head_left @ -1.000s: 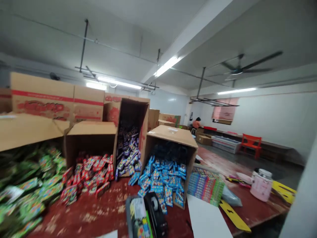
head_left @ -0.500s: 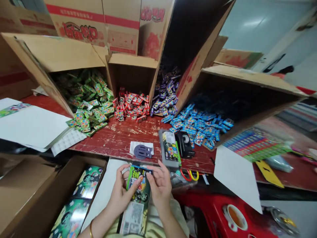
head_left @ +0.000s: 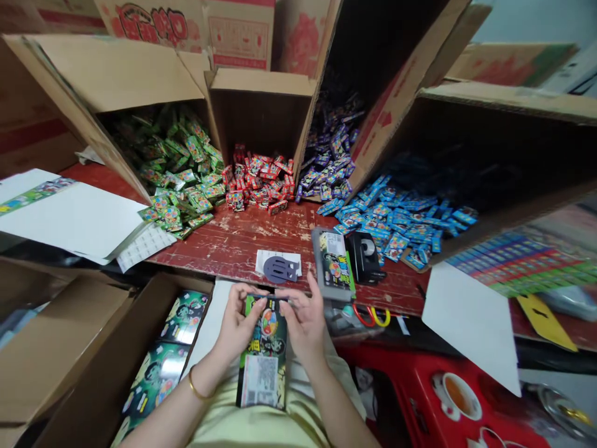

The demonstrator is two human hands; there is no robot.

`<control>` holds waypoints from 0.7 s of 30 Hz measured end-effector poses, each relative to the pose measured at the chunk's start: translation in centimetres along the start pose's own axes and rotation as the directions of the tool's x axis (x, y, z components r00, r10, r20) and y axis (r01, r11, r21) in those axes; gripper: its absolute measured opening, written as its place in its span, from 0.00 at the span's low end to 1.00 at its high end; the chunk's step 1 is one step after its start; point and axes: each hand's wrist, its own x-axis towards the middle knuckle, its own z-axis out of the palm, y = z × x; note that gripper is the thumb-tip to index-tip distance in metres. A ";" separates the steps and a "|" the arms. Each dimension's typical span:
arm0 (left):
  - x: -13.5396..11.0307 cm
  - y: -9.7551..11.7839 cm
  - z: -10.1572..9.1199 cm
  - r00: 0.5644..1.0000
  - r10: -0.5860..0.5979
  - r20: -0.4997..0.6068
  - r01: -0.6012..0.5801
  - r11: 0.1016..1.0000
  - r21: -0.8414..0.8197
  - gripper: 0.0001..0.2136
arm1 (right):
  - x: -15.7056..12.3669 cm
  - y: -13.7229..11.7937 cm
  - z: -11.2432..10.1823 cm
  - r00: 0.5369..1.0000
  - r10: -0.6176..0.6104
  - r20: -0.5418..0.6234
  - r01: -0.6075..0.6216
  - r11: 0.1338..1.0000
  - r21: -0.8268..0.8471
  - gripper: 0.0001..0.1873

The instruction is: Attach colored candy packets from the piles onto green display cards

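Between my two hands a flat black-and-green printed packet is held upright over my lap, its white label panel at the lower end. My left hand pinches the top left edge with thumb and fingers. At the top right corner, my right hand grips with its thumb in front, one finger raised. Just beyond the hands, a dark purple slotted plastic piece lies on a white slip. To its right, similar printed packets lie in a grey tray. What is inside the held packet cannot be seen.
Open cartons on the red table spill green, red, purple and blue small packs. A black dispenser-like device and scissors are right; a carton stands left; a cup sits on a red stool.
The camera view has shifted, so the table appears higher and further right. My left thumb has moved up to the packet's top edge, and the packet stands straighter with both hands along its top.
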 end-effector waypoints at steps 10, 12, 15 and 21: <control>-0.8 1.5 0.0 0.967 -0.254 0.035 0.255 0.966 -0.042 0.12 | 1.3 -1.8 -1.4 0.956 0.266 0.125 -0.273 0.961 0.042 0.36; -0.6 0.4 0.0 0.962 -0.269 0.033 0.270 0.962 -0.030 0.12 | 1.8 -1.5 -2.0 0.933 0.328 0.149 -0.337 0.941 0.041 0.36; -0.1 -1.2 0.0 0.976 -0.208 0.062 0.205 0.977 0.054 0.13 | 2.5 -1.0 -2.5 0.911 0.383 0.149 -0.393 0.919 0.036 0.35; 0.0 -0.6 0.5 0.986 -0.128 0.107 0.120 0.990 0.079 0.10 | 0.9 -1.4 -1.5 0.967 0.252 0.031 -0.250 0.966 -0.058 0.29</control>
